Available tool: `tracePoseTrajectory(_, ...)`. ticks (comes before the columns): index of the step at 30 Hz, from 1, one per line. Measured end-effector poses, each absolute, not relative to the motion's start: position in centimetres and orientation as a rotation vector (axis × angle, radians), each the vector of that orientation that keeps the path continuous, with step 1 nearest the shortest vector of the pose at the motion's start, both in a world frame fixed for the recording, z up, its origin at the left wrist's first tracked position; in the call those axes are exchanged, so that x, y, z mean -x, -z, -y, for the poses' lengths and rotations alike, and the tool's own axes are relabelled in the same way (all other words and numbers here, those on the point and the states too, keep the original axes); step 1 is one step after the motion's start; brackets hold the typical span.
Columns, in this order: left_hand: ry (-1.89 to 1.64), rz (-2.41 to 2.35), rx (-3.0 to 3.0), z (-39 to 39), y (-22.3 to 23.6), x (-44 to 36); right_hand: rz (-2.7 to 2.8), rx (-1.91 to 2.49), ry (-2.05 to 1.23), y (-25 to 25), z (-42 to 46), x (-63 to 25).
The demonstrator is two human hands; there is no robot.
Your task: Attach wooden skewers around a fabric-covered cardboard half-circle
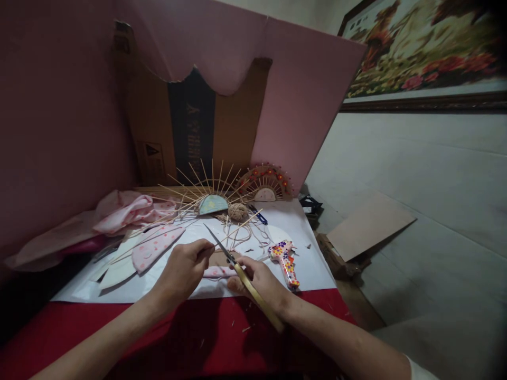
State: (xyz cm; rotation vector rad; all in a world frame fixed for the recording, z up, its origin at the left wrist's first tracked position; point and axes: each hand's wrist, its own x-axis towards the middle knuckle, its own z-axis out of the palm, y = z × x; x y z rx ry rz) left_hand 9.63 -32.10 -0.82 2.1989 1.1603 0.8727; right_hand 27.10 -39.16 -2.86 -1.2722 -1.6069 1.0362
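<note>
Left hand: the person's left hand [190,264] pinches a thin stick [243,226] between thumb and fingertips; the stick slants up to the right over the work surface.
Right hand: the right hand [263,279] grips a bladed tool [253,294] by its gold-coloured handle, the dark tip pointing up and left.
Blade and stick: they cross just beside the left fingertips; whether they touch cannot be told.
Under the hands: a piece of brown cardboard [219,258] with a pink patterned strip along its near edge, lying on a white sheet [309,232].
Right of the hands: a floral-patterned glue gun [284,261], on its side.
Beyond the hands: loose cord, a ball of twine [237,211] and, just right of it, a blue cutter [258,214].
Fans: a pale blue half-disc [213,205] with sticks radiating from it; behind to its right, a brown arched fan [269,177] with red-orange flowers.
Left side: a pink spotted piece [156,245], with bunched pink cloth [127,208] farther back.
Near edge: red cloth [178,338], scattered with small offcuts.
Backdrop: a pink panel [301,105].
</note>
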Motion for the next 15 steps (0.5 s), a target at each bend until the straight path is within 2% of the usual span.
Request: tracePoseTrajectory(15,-0.905,-1.167,-1.992,31.8,2.0,-8.8,1.519,1.354,-1.107,2.9,38.3,-25.9)
